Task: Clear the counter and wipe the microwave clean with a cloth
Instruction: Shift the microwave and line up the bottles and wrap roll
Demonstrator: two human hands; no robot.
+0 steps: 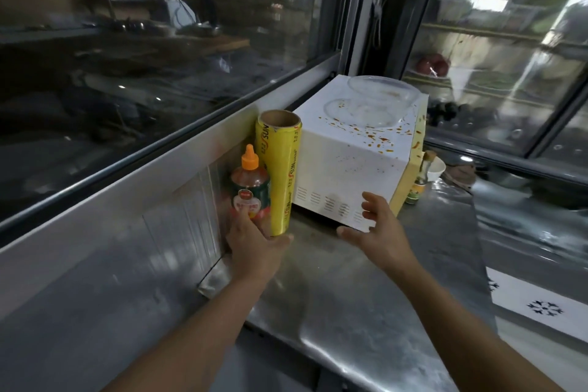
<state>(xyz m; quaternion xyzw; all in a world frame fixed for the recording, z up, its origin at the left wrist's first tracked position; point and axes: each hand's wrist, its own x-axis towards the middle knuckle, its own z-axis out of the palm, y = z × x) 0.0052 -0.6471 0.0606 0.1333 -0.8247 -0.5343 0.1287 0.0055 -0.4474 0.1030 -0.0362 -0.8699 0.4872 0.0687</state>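
The left hand (251, 240) wraps the foot of the upright yellow cling-film roll (280, 172), thumb across its base, with the orange-capped sauce bottle (249, 189) touching the fingers on the far side. The roll's long axis stands vertical, wedged between bottle and sauce-spattered microwave (353, 165). The right hand (378, 229), fingers spread and empty, hovers just before the microwave's near corner on the steel counter (334, 296).

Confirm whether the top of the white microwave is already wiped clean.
No: orange-red sauce splatters speckle the top of the white microwave, and two clear plastic bowls sit on it.
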